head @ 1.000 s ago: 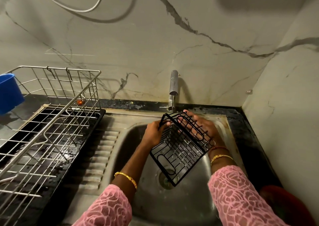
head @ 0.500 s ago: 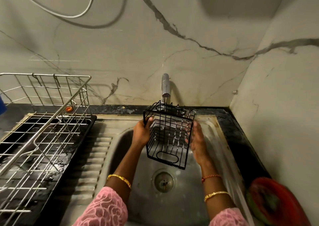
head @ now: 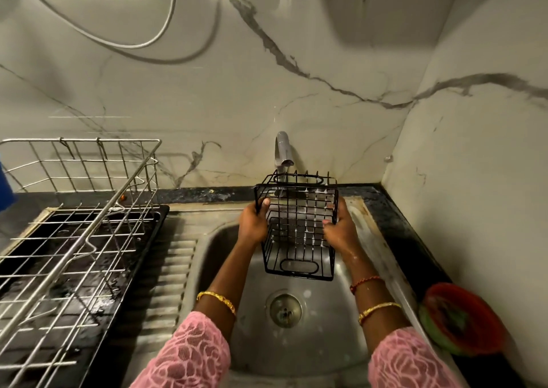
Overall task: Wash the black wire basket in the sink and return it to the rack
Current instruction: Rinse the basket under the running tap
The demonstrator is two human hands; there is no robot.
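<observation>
left hand (head: 252, 224): I see it gripping the black wire basket (head: 298, 230) on its left side wall; thumb hooked over the top rim wire, fingers curled round the outside, mostly hidden behind the mesh.
right hand (head: 339, 229): grips the basket's right side wall; fingers wrapped in through the wires, fingertips (head: 326, 224) showing inside the mesh. Wet forearm.
basket position: held up between both hands above the sink (head: 311, 352) bowl, not touching the bottom; tilted so I look into its open top, the far rim up under the tap (head: 281, 150).
water: thin stream from the spout falling into the basket's back end, as far as I can tell.
suds: white flecks on the right-hand wires.
sink: steel, drain (head: 284, 310) below the basket, ribbed drainboard (head: 169, 284) on the left.
rack (head: 77, 233): silver wire dish rack, left of the sink, on a black tray (head: 130, 275); well apart from the basket.
wrists: gold bangles on both, red thread on the right; pink lace sleeves.
right counter: red and green dish (head: 461, 318) near the sink edge; contents blurred, I can't tell.
far left edge: sliver of something blue (head: 6, 189).
</observation>
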